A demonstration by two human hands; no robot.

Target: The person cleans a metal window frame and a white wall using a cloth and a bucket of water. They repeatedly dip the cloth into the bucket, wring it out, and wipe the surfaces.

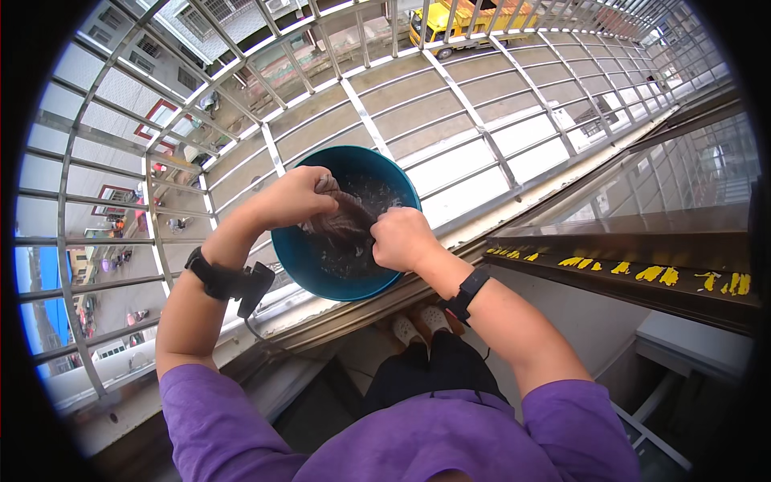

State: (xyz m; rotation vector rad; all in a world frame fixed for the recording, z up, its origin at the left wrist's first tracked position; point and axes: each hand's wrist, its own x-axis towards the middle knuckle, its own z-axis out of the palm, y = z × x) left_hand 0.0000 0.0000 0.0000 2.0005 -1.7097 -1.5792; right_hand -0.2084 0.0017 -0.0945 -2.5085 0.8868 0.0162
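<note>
Head view: both hands' grip twists cloth (pixel 341 215) over basin (pixel 297 249).

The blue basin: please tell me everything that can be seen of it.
The basin is round, teal-blue, and looks like plastic. It sits on the window ledge, against the metal grille. Inside is dark, soapy-looking water. Both hands are over it: the left hand and right hand grip a wet, twisted brownish cloth above the water.

Daylight falls through a metal window grille (pixel 450 104) above a street, with a dark window frame (pixel 626 265) at right
</note>
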